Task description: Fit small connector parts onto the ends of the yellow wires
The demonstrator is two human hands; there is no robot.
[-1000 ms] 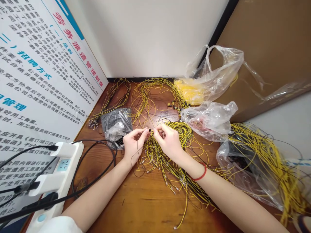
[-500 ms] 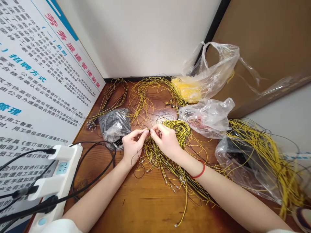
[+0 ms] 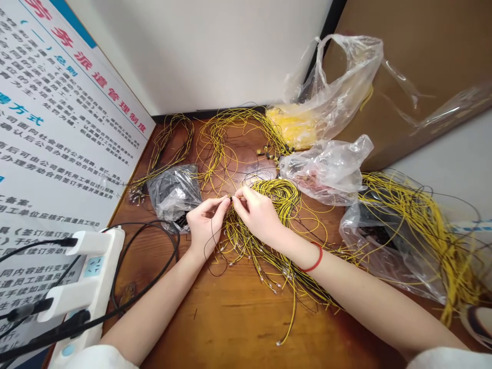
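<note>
A small black connector [image 3: 231, 198] sits between the fingertips of both hands, above a heap of yellow and black wires [image 3: 282, 192]. My left hand [image 3: 205, 221] pinches it from the left between thumb and forefinger. From the right, the closed thumb and forefinger of my right hand [image 3: 258, 214] meet it; whether they also hold a wire end is hidden. A thin black wire [image 3: 211, 237] loops down in front of my left hand. Shiny metal terminals tip many wires in the heap, which spreads beneath my right wrist.
A dark plastic bag [image 3: 175, 192] stands left of the hands. Beyond the heap lie more wires [image 3: 215, 136], a clear bag with reddish pieces [image 3: 326, 171] and a bag of yellow pieces [image 3: 294, 125]. At right is another wire bundle [image 3: 426, 230]; at left, a power strip [image 3: 90, 287] with cables.
The whole view has shifted, so most things sit slightly higher and further left. Both hands stay pinched together, and the black connector now shows more plainly between the fingertips.
</note>
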